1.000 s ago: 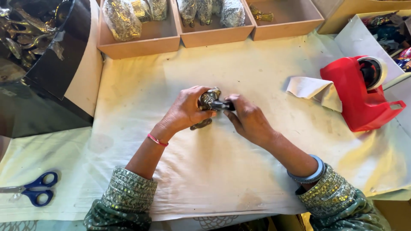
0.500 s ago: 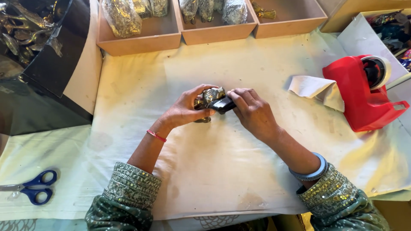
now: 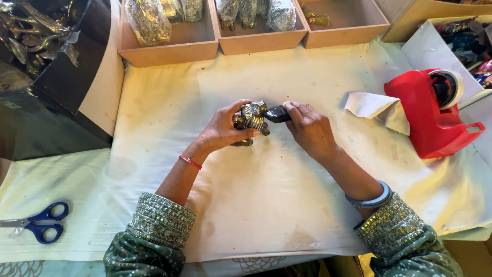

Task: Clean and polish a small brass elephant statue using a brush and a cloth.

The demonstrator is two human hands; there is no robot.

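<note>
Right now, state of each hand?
Left hand: closed on the small metal figurine.
Right hand: closed on a small dark object, its tip at the figurine.

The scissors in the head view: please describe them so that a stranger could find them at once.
Start at the pale cloth that covers the table and go to its near left edge, far from both hands. The scissors lie there flat and alone. Their blue handle loops set them apart; nothing else there is blue.
</note>
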